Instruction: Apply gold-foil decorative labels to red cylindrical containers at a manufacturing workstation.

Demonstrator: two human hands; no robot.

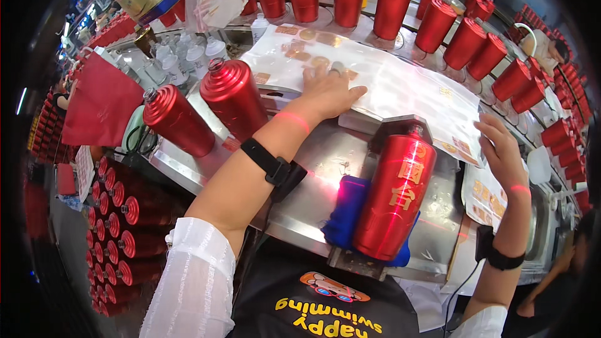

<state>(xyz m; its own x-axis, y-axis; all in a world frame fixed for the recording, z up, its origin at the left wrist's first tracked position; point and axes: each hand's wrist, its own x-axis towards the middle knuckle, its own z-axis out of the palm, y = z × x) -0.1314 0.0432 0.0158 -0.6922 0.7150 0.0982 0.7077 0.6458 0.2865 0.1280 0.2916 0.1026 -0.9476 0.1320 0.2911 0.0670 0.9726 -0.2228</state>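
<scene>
Bottle workstn, factory floor: worker's L hand point(328, 92) rests palm-down on white sticker sheets point(410, 87) bearing gold labels, fingers spread, thumb well out to the side, nothing seen in its grip. R hand point(501, 147) is up by the sheets' R end, fingers loosely parted & slightly bent, also w/ nothing seen in hold; contact w/ the paper, can't tell. Between the forearms, nearer the worker, a red bottle w/ gold lettering point(395, 197) lies on its back in a metal cradle point(404, 124), neck pointing away, blue cloth point(347, 206) poking out at its L side; neither hand is on it. A thin red light line crosses both wrists. Black straps point(266, 161) circle both forearms. At L, 2 plain red bottles point(233, 101) stand nr the L forearm, w/ clear glass bottles point(178, 59) behind. Across the top & R, more red btls. line a curved conveyor point(319, 17). Lower L, stacked red bottles point(134, 244) show their tops. Worker wears white sleeves point(194, 281) & a black apron point(282, 288) w/ a cartoon print.
</scene>
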